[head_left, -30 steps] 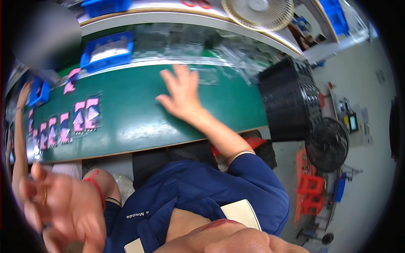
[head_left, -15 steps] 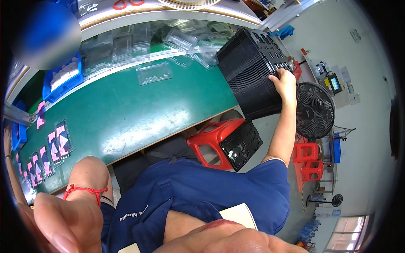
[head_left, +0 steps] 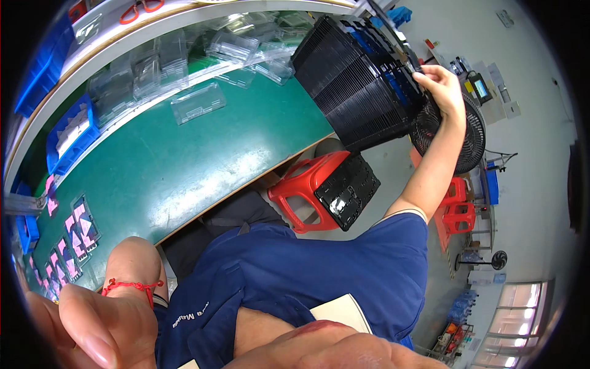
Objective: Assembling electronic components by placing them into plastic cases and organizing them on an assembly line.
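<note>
My right hand (head_left: 441, 89) pinches the edge of a black plastic tray (head_left: 393, 31), tilted up off the top of a tall stack of black trays (head_left: 362, 86). Blue pieces show in the top of the stack beneath it. My left hand (head_left: 98, 323), with a red cord bracelet at its wrist, is raised close at the lower left. Its fingers are loosely bent and apart, with nothing visible in them; part of the hand runs out of view.
Clear plastic cases (head_left: 200, 103) lie along the back of the green table (head_left: 203, 160). Pink-and-dark flat pieces (head_left: 77, 234) line its left end, near a blue bin (head_left: 74, 135). A red stool (head_left: 310, 190) holds another black tray (head_left: 348, 194). A black fan (head_left: 470, 141) stands behind my right hand.
My right hand has moved up and right, lifting the edge of the top tray and uncovering blue pieces below. My view has shifted slightly; my left hand stays raised at the lower left.
</note>
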`<state>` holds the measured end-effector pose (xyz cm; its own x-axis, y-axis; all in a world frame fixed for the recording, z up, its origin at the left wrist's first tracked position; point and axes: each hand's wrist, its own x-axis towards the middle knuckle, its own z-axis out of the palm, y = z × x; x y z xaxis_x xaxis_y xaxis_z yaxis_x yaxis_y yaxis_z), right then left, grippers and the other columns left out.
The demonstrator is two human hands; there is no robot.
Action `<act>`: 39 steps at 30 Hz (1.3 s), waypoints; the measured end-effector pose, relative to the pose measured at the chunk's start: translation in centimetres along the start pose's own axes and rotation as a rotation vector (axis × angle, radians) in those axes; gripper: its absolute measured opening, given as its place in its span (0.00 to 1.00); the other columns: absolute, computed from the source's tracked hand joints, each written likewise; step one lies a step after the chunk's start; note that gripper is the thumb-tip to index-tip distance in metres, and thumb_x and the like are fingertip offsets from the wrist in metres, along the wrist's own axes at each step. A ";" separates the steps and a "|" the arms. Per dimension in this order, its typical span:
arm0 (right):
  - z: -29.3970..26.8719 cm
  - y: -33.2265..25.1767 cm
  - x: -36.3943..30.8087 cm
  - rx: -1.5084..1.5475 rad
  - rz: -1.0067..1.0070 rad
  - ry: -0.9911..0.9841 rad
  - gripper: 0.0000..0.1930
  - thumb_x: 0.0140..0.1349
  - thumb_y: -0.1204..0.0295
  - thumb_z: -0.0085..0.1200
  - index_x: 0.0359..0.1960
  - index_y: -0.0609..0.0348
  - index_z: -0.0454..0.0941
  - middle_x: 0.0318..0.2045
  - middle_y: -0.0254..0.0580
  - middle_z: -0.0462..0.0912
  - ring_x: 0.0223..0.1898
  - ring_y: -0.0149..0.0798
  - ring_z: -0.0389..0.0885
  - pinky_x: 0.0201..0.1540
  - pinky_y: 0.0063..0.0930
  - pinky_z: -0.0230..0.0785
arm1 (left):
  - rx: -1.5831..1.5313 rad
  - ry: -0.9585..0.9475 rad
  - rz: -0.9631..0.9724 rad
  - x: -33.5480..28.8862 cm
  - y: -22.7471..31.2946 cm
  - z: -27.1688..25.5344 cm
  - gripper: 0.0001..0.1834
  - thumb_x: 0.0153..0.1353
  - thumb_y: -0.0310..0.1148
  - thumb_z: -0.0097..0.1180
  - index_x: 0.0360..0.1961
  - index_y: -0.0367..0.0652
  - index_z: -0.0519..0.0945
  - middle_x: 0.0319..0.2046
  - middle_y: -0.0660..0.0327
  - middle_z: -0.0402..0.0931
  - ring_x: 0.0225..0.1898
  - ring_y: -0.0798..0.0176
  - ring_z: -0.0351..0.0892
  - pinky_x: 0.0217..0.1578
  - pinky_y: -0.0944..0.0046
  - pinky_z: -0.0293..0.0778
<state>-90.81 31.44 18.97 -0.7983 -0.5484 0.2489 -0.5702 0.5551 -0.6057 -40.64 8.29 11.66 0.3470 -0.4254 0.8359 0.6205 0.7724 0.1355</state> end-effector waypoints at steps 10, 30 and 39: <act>11.9 12.4 -19.4 -0.296 0.355 0.814 0.18 0.45 0.65 0.72 0.30 0.66 0.79 0.26 0.44 0.78 0.27 0.43 0.77 0.36 0.35 0.73 | 0.158 -0.059 -0.459 -6.3 -8.7 -2.1 0.32 0.69 0.51 0.38 0.57 0.28 0.66 0.62 0.36 0.60 0.59 0.39 0.66 0.55 0.41 0.65; 33.8 29.9 -19.8 -0.433 1.137 0.150 0.27 0.47 0.59 0.71 0.42 0.68 0.78 0.45 0.56 0.80 0.45 0.53 0.82 0.47 0.38 0.78 | 0.928 -0.420 -0.646 -17.6 -19.4 -11.6 0.11 0.68 0.33 0.53 0.41 0.38 0.81 0.49 0.59 0.70 0.42 0.70 0.73 0.38 0.70 0.72; 29.7 25.4 -18.8 -0.621 0.759 -0.579 0.29 0.54 0.46 0.61 0.45 0.61 0.82 0.48 0.55 0.81 0.48 0.47 0.82 0.47 0.37 0.76 | 0.933 -0.573 -0.613 -17.5 -18.6 -9.5 0.07 0.62 0.30 0.58 0.38 0.38 0.80 0.48 0.55 0.73 0.47 0.60 0.74 0.45 0.64 0.71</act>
<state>-84.52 37.27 -23.53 -0.8604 -0.0555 -0.5065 -0.1038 0.9923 0.0677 -51.58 -3.09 -10.52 -0.3227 -0.7473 0.5809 -0.2437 0.6587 0.7119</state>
